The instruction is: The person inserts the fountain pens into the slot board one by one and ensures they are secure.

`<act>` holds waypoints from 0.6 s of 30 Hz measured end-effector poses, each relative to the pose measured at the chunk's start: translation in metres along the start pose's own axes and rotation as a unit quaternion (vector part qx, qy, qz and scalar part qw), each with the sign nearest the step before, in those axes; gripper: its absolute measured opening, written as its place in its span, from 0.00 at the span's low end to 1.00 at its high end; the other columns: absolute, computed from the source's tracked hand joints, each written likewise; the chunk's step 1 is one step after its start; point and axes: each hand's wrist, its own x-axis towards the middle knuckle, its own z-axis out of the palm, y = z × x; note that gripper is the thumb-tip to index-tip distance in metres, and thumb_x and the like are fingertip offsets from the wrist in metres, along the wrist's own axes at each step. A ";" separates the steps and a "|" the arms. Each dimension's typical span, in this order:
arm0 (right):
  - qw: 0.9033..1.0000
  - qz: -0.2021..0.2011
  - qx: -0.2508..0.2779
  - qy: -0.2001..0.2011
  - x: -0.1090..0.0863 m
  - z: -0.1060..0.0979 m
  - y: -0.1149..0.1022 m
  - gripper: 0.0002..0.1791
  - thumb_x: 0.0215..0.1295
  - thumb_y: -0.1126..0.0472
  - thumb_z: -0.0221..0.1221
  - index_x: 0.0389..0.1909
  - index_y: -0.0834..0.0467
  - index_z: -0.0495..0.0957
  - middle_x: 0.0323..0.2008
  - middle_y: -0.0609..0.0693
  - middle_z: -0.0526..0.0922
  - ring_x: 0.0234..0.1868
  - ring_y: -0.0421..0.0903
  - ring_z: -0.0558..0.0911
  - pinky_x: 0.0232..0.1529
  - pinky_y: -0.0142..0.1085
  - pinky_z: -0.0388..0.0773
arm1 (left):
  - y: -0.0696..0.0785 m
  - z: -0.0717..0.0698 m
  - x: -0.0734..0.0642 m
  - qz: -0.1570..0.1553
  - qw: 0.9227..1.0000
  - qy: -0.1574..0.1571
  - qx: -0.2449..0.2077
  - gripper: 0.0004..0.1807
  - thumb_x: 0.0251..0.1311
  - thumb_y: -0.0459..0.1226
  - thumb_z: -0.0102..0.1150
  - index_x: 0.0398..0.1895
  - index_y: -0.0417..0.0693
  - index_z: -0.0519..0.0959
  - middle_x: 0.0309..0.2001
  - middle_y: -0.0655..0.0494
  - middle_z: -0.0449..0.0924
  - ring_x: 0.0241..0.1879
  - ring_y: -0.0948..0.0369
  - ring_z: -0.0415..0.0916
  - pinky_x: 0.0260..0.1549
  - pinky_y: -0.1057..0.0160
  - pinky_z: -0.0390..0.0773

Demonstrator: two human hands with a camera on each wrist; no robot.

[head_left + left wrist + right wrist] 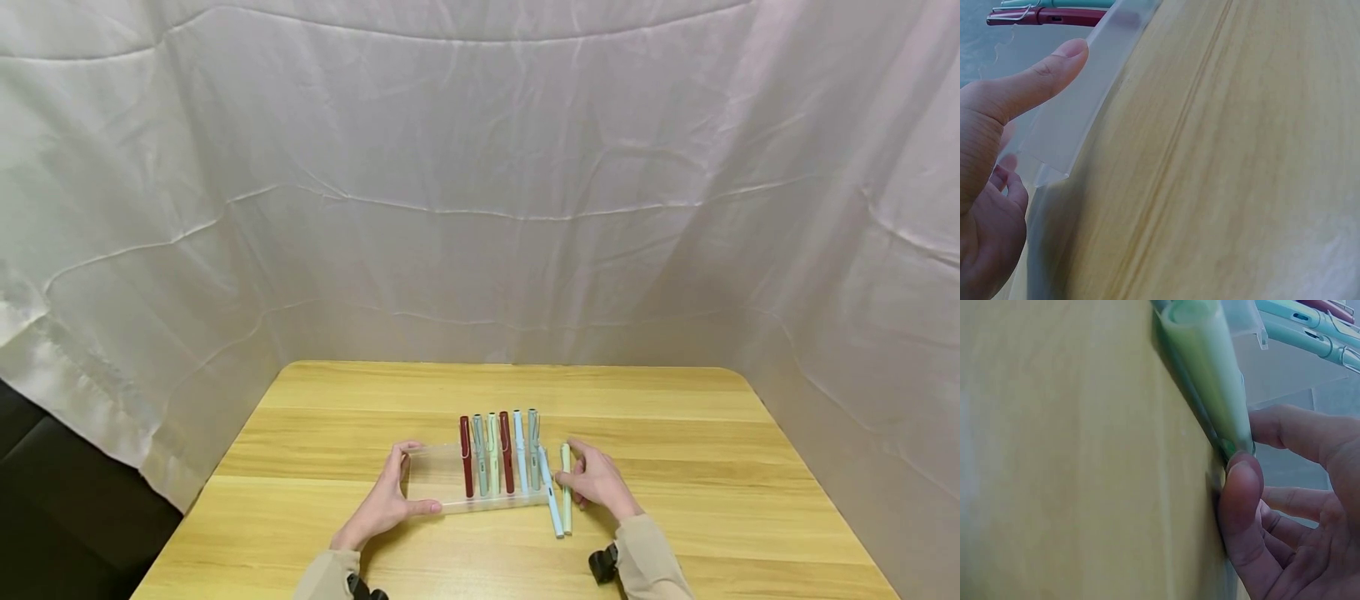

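My left hand (pixel 388 497) grips the left end of a clear plastic box (pixel 433 475), thumb along its near side and fingers at the back corner. A row of pens stands side by side in the box's right part: dark red pens (pixel 467 458), grey-green, pale green and light blue ones. At the right, my right hand (pixel 597 481) pinches a pale green pen (pixel 1207 369) between thumb and forefinger, its near end pointing toward me. Just left of that pen, a light blue pen (pixel 553 505) lies slanted by the box's right end.
The wooden table (pixel 337 425) spreads around the box on all sides. Pale curtains (pixel 480 267) hang behind it and along both sides. Something dark (pixel 60 492) stands past the table's left edge.
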 end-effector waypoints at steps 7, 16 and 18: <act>1.000 0.002 0.007 0.006 0.000 0.001 0.001 0.41 0.60 0.64 0.67 0.73 0.66 0.61 0.20 0.49 0.75 0.14 0.42 0.75 0.18 0.35 0.82 | 0.000 0.000 0.000 -0.005 1.000 0.000 -0.008 0.55 0.37 0.35 0.82 0.69 0.40 0.57 0.73 0.39 0.57 0.77 0.42 0.50 0.79 0.45 0.39; 0.999 0.006 0.029 0.027 -0.003 0.000 -0.001 0.39 0.58 0.67 0.66 0.71 0.66 0.65 0.22 0.50 0.78 0.16 0.43 0.78 0.17 0.34 0.83 | 0.000 0.000 0.000 -0.004 1.000 0.004 -0.013 0.56 0.34 0.35 0.83 0.68 0.41 0.58 0.71 0.36 0.58 0.77 0.44 0.52 0.80 0.48 0.42; 0.999 0.002 0.032 0.031 -0.004 0.000 -0.002 0.38 0.58 0.67 0.66 0.70 0.66 0.65 0.22 0.51 0.78 0.16 0.43 0.78 0.17 0.34 0.83 | -0.002 0.000 0.000 0.004 1.000 0.004 -0.009 0.55 0.36 0.36 0.83 0.68 0.41 0.58 0.71 0.38 0.59 0.76 0.41 0.52 0.79 0.46 0.41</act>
